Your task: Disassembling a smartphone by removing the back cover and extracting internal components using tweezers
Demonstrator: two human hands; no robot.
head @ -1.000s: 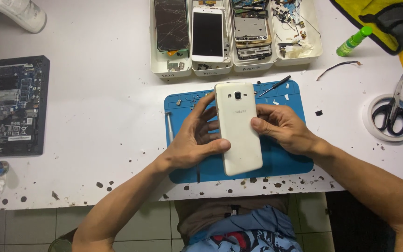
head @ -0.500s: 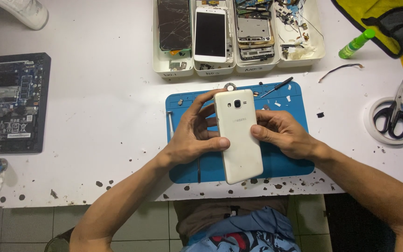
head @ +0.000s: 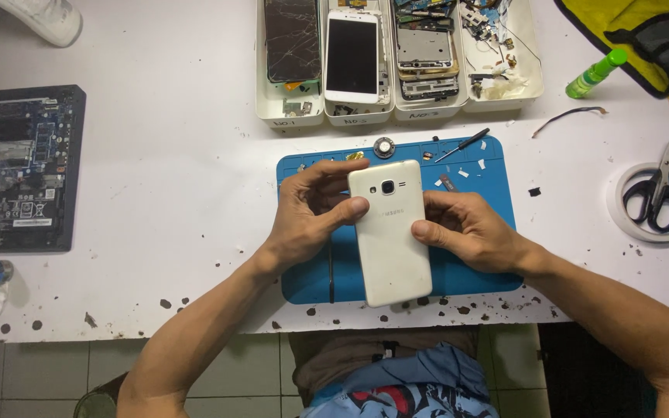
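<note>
Both hands grip a white phone (head: 389, 232), held back side up with its camera lens facing the viewer. The left hand (head: 311, 213) curls around its left edge, thumb pressed on the back; the right hand (head: 466, 228) closes on its right edge, thumb on the back. Beneath the hands lies a blue mat (head: 474, 271) on the white tabletop (head: 180, 193). Beyond the fingertips sit white trays (head: 288, 112) of phone parts, and a small screwdriver (head: 462, 145) lies just past the right hand.

Bare bench (head: 172, 178) lies open left of the blue mat (head: 478, 275); parts trays (head: 292, 112) block behind it, scissors (head: 656, 193) at the right.
</note>
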